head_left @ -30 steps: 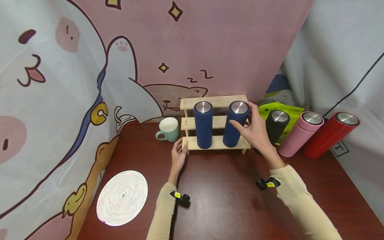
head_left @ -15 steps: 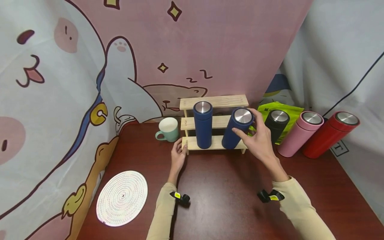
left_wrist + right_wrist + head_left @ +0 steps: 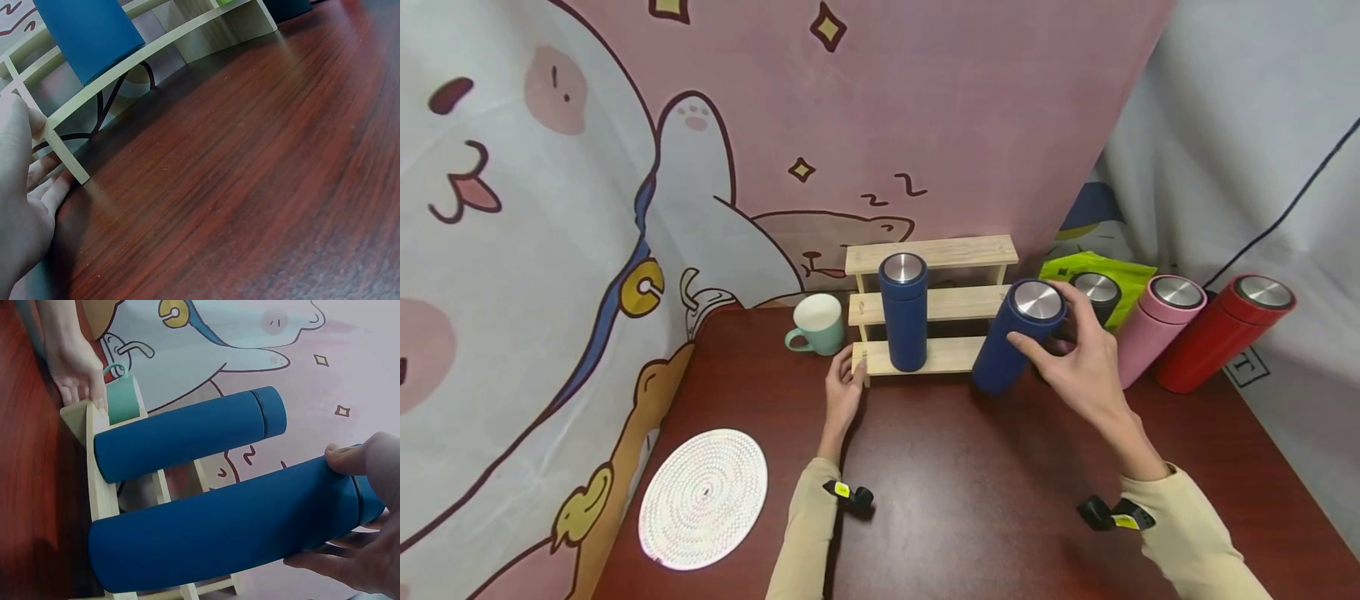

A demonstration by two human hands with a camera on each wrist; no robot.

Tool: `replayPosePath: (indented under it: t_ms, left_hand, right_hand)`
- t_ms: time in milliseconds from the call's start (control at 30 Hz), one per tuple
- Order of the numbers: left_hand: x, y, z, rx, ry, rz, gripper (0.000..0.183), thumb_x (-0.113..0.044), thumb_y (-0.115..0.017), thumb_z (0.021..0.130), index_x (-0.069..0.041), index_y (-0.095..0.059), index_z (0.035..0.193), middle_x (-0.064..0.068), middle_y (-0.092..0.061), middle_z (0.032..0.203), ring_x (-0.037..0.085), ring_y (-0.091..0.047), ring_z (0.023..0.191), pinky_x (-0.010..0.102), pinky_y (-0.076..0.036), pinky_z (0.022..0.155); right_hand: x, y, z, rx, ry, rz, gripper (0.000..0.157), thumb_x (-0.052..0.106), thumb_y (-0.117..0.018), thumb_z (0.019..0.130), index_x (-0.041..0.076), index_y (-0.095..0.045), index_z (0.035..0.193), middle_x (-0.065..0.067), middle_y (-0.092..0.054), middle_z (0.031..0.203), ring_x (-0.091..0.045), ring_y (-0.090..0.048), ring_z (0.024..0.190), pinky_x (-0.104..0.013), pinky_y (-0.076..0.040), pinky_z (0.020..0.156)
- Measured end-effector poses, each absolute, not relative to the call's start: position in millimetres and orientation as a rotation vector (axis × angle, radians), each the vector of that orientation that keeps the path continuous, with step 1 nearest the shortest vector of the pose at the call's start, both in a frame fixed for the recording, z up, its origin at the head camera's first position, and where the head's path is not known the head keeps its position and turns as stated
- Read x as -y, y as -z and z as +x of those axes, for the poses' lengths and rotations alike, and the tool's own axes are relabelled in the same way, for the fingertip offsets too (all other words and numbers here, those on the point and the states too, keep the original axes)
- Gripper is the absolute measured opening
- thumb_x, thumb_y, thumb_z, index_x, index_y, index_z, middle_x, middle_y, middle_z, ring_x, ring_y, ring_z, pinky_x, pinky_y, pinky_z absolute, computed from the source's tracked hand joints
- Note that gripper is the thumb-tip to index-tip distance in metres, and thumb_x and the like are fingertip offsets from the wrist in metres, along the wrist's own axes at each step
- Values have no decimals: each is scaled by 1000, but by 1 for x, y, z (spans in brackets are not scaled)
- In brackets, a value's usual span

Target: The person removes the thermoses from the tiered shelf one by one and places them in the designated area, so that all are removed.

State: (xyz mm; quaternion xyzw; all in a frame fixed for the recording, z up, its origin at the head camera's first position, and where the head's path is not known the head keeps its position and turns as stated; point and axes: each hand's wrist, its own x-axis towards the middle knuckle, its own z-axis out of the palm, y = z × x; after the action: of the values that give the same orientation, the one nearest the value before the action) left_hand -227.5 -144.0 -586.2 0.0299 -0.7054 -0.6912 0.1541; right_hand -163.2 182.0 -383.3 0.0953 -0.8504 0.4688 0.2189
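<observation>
My right hand grips a blue thermos near its steel-topped lid, thumb on the near side and fingers behind. The thermos leans to the right, its base in front of the lowest tier's right part. On that tier a second blue thermos stands upright. With thumb on top, my left hand holds the left end of the three-tier wooden shelf. The left wrist view shows fingers behind the shelf's leg. In the right wrist view the held thermos hides part of the shelf.
A mint mug stands left of the shelf. To the right are black, pink and red thermoses, with a lime-green bag behind. A round woven mat lies front left on the brown table.
My right hand has drawn the right blue thermos off the lowest tier, toward me and to the right, tilting it. My left hand has stayed on the shelf's end.
</observation>
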Motion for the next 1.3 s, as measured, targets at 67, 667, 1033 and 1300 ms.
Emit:
replayPosePath:
  t_ms: [67,667,1033,1300]
  left_hand:
    - [144,586,-227,2016,1985,86,45,-8,-63,100,-2,-53,144,26,-64,129,37,-62,118,17,-50,84]
    - [145,586,-228,2019,2006,105,44,-8,-63,100,-5,-54,143,24,-65,128,30,-65,112,17,-51,81]
    - [147,559,-216,2044,2030,35,47,-1,-60,100,8,-48,144,31,-62,129,26,-65,106,22,-53,80]
    - [145,554,-211,2045,2035,58,46,-2,-62,99,6,-50,143,30,-62,129,37,-63,114,19,-52,81]
  right_hand:
    - [-187,382,-160,2364,-1292,263,82,18,-87,81,20,-44,151,-14,-65,133,-29,-69,105,-15,-52,80]
    - [-229,375,-134,2465,-1125,170,85,21,-88,80,15,-43,152,-20,-63,135,-46,-63,113,2,-38,79]
    - [-262,379,-124,2452,-1064,101,89,15,-87,80,30,-40,154,-23,-62,130,23,-48,86,3,-40,71]
    - [-286,383,-121,2468,-1026,-78,85,20,-87,81,20,-41,153,-21,-62,131,28,-44,85,5,-37,69]
